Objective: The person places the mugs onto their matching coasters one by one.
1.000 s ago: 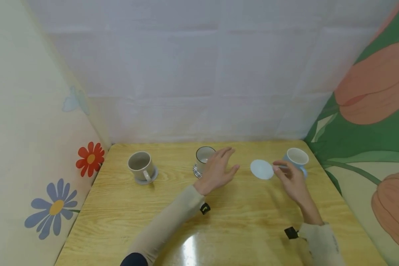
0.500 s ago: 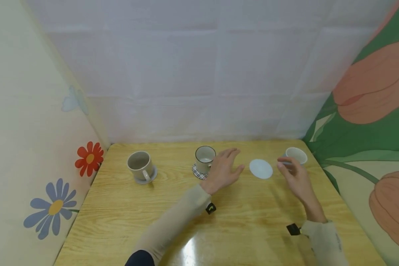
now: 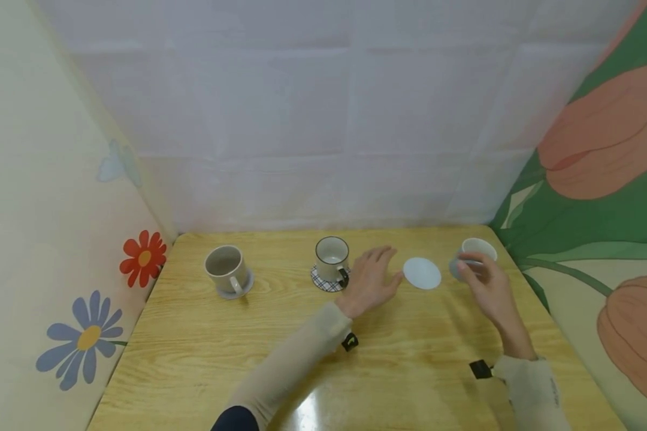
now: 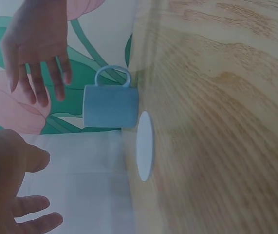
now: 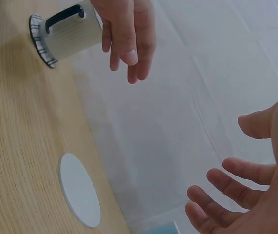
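My left hand (image 3: 371, 282) hovers with spread fingers between the dark-rimmed cream mug and a round white coaster (image 3: 422, 273); it holds nothing. My right hand (image 3: 487, 290) is in front of the light blue mug (image 3: 480, 246), hiding part of it in the head view. In the right wrist view, the fingers of my right hand (image 5: 241, 190) are loosely bent around nothing. The left wrist view shows the blue mug (image 4: 110, 106) upright beyond the flat coaster (image 4: 145, 146), apart from both hands. The cream mug (image 3: 331, 257) stands on a checkered coaster (image 3: 323, 284).
At the left of the wooden table (image 3: 194, 347), a beige mug (image 3: 226, 266) stands on a grey coaster (image 3: 250, 285). A white cloth (image 3: 269, 120) hangs behind the table. Flower-patterned panels flank both sides.
My right hand has drawn away from the white coaster, slightly to the right toward the blue mug. My left hand has shifted right, uncovering the cream mug's dark handle. The coaster stays in place.
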`<state>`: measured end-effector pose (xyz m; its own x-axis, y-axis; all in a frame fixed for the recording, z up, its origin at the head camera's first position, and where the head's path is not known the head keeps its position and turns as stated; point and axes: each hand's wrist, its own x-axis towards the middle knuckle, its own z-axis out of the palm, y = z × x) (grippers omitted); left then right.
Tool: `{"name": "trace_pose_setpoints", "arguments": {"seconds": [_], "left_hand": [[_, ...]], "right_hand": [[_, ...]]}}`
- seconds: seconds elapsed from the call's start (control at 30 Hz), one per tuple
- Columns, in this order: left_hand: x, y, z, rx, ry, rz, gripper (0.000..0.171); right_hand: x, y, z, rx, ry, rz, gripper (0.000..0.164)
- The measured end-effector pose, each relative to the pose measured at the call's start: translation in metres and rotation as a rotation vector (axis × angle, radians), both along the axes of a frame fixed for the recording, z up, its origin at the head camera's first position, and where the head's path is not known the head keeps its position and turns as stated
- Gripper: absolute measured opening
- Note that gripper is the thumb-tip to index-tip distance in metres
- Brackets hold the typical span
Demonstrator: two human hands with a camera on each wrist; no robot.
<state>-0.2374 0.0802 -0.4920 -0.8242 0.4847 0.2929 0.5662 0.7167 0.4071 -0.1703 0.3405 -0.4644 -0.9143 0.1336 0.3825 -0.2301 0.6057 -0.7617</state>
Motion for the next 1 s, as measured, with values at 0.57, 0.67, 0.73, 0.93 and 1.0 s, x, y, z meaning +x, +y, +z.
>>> {"name": "trace_pose_setpoints", "arguments": {"seconds": [0.57, 0.67, 0.73, 0.93, 1.0], "left_hand": [[-0.005, 0.016, -0.022, 0.011, -0.077, 0.023, 0.058], [-0.005, 0.018, -0.024, 0.001, -0.073, 0.030, 0.058], [-0.005, 0.019, -0.025, -0.009, -0.073, 0.027, 0.058], [-0.007, 0.023, -0.028, -0.038, -0.080, 0.020, 0.058], [-0.008, 0.024, -0.029, -0.043, -0.083, 0.018, 0.058]], "right_hand": [[-0.004, 0.028, -0.009, -0.056, -0.019, -0.109, 0.031], [-0.004, 0.030, -0.008, -0.043, -0.009, -0.130, 0.035], [-0.004, 0.032, -0.008, -0.025, -0.016, -0.147, 0.036], [-0.003, 0.041, -0.008, -0.024, -0.070, -0.186, 0.041], [-0.004, 0.045, -0.009, -0.043, -0.095, -0.197, 0.044]]}}
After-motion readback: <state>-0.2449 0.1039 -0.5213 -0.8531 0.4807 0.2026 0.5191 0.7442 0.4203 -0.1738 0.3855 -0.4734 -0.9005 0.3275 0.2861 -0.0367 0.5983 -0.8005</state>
